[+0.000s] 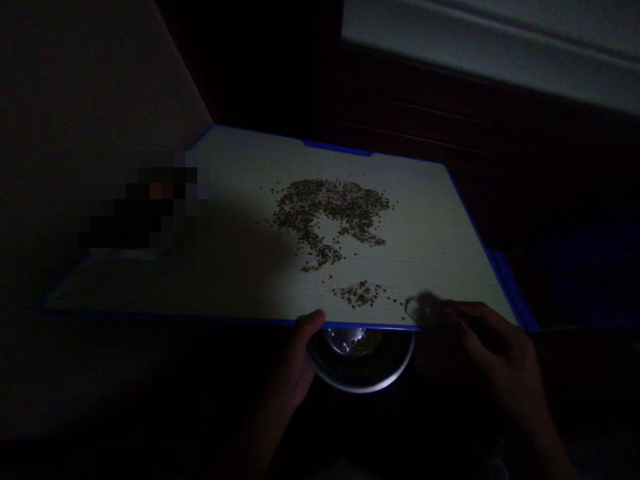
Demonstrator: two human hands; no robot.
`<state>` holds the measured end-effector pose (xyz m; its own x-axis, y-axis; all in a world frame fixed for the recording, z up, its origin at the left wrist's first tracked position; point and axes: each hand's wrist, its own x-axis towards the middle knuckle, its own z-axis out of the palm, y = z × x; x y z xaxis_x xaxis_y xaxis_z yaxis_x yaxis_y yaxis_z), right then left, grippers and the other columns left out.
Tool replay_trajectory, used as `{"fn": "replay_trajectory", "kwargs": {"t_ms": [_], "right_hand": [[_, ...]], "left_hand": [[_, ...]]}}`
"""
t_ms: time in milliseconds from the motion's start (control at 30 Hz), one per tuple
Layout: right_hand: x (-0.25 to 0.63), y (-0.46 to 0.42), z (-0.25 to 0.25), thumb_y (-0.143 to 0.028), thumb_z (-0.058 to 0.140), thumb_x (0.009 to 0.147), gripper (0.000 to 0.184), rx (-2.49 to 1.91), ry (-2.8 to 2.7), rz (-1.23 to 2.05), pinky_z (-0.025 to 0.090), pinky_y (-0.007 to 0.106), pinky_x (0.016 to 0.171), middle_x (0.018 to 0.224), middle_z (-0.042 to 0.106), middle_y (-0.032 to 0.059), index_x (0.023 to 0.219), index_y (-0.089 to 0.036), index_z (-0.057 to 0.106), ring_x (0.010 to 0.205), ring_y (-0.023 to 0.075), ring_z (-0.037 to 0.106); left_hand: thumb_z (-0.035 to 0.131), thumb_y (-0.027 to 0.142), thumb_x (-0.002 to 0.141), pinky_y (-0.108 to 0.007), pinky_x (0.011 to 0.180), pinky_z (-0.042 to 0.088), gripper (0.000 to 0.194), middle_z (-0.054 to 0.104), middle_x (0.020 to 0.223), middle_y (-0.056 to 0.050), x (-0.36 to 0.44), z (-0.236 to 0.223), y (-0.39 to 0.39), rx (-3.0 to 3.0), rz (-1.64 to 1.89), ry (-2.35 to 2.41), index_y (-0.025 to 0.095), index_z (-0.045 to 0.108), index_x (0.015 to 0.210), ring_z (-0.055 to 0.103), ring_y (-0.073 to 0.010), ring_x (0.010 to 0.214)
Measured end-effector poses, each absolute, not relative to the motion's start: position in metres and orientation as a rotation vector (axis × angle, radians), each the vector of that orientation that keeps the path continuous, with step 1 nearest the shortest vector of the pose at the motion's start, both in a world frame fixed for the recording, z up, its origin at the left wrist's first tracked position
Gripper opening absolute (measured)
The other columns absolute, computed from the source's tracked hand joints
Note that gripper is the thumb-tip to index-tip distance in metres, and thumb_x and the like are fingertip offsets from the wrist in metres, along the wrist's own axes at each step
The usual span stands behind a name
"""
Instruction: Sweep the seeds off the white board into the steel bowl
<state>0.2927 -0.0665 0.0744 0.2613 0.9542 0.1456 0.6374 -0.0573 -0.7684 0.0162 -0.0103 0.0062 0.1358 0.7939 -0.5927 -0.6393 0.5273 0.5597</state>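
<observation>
Small dark grains (333, 207), like lentils or seeds, lie spread across a pale board (425, 233) with blue edging. A smaller heap (363, 293) sits near the front edge. My left hand (303, 360) grips that edge, thumb on top and fingers underneath. At the right front, my right hand (493, 340) is closed on a small thing with a rounded, shiny rim (411, 307); it is too dark to tell its kind. Below the edge, between my hands, is a metal bowl (383, 382) with some grains inside; the board hides its far part.
A plain pale surface (100, 80) rises at the left beside the board. A white ledge (475, 47) runs across the upper right. Dim blue material (600, 273) is at the right. A pixelated patch covers the board's left end. Deep shadow hides most surroundings.
</observation>
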Motion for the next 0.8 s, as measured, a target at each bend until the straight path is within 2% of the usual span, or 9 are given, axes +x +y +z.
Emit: {"fn": "replay_trajectory", "kwargs": {"t_ms": [167, 300, 367, 633, 800], "right_hand": [[0.280, -0.069, 0.072, -0.043, 0.071, 0.096, 0.021, -1.841, -1.366, 0.553, 0.068, 0.038, 0.081, 0.109, 0.087, 0.0046, 0.106, -0.029, 0.083, 0.097, 0.0261, 0.083], [0.272, -0.065, 0.073, -0.042, 0.071, 0.094, 0.021, -1.815, -1.360, 0.564, 0.068, 0.043, 0.085, 0.109, 0.086, 0.0057, 0.105, -0.029, 0.084, 0.099, 0.0275, 0.083], [0.269, -0.064, 0.074, -0.042, 0.071, 0.093, 0.021, -1.790, -1.383, 0.532, 0.068, 0.046, 0.087, 0.106, 0.086, 0.0068, 0.101, -0.028, 0.085, 0.099, 0.0286, 0.082], [0.263, -0.066, 0.065, -0.047, 0.075, 0.089, 0.024, -1.789, -1.385, 0.453, 0.063, 0.058, 0.101, 0.104, 0.088, 0.0082, 0.098, -0.029, 0.087, 0.115, 0.0360, 0.077], [0.261, -0.068, 0.065, -0.047, 0.074, 0.090, 0.021, -1.784, -1.407, 0.481, 0.057, 0.063, 0.110, 0.100, 0.088, 0.0056, 0.097, -0.031, 0.086, 0.117, 0.0355, 0.077]], "left_hand": [[0.095, 0.039, 0.068, -0.048, 0.106, 0.057, 0.031, 0.087, 0.091, -0.009, 0.016, 0.004, -0.009, 0.165, 1.049, 0.974, 0.017, 0.085, 0.086, 0.079, -0.0369, 0.109], [0.091, 0.048, 0.072, -0.049, 0.115, 0.052, 0.036, 0.088, 0.107, -0.012, 0.015, -0.002, -0.012, 0.167, 1.077, 0.912, 0.018, 0.086, 0.090, 0.073, -0.0400, 0.126], [0.091, 0.051, 0.071, -0.051, 0.118, 0.051, 0.039, 0.088, 0.108, -0.012, 0.014, -0.006, -0.014, 0.165, 1.088, 0.911, 0.018, 0.086, 0.092, 0.070, -0.0413, 0.131], [0.092, 0.044, 0.072, -0.051, 0.122, 0.048, 0.038, 0.087, 0.115, -0.010, 0.012, -0.015, -0.013, 0.177, 1.097, 0.902, 0.019, 0.086, 0.099, 0.068, -0.0421, 0.135], [0.090, 0.042, 0.076, -0.052, 0.123, 0.047, 0.045, 0.086, 0.121, -0.011, 0.009, -0.017, -0.013, 0.197, 1.101, 0.886, 0.017, 0.084, 0.113, 0.066, -0.0414, 0.137]]}}
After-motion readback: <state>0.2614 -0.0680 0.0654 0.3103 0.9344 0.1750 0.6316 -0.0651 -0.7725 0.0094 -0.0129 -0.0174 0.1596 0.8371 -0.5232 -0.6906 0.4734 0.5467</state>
